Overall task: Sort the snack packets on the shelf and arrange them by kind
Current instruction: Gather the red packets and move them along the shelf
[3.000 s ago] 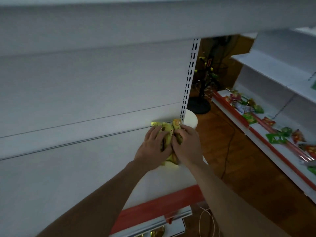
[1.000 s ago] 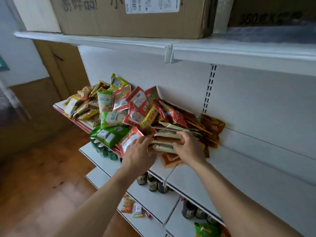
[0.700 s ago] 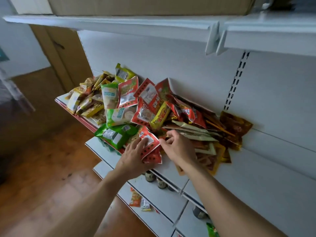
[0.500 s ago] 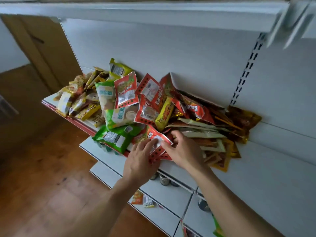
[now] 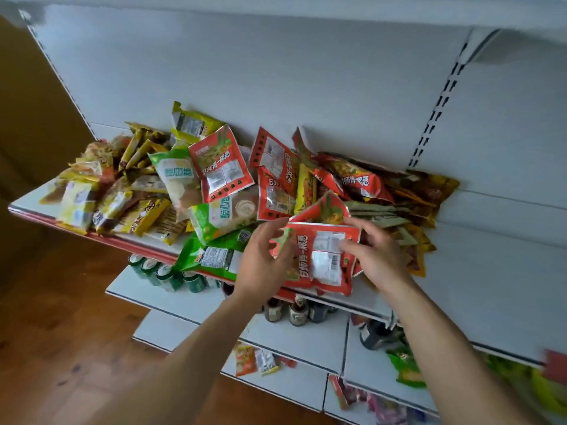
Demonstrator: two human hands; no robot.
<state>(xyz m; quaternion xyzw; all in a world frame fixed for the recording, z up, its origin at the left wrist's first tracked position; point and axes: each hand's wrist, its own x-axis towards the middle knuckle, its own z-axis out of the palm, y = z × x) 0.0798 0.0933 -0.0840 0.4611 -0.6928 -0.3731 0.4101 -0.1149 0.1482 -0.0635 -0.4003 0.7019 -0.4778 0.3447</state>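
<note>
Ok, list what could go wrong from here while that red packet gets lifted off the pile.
1. The green packet overhangs the front edge of the shelf right beside the left hand; a nudge could tip it to the floor.
2. The red packet, held between the left hand and right hand, lies against the loose mixed pile; lifting it might drag neighbouring packets over the edge.

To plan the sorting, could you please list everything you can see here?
held red packet: one, red, above shelf front
red packets: several, red, pile centre
green packets: several, green, left of centre
yellow packets: many, yellow, left end
brown packets: several, brown, right end
cans: several, green, shelf below
bottles: several, dark, shelf below
shelf: one, white, under pile
left hand: one, grips held red packet's left edge
right hand: one, grips its right edge
</note>
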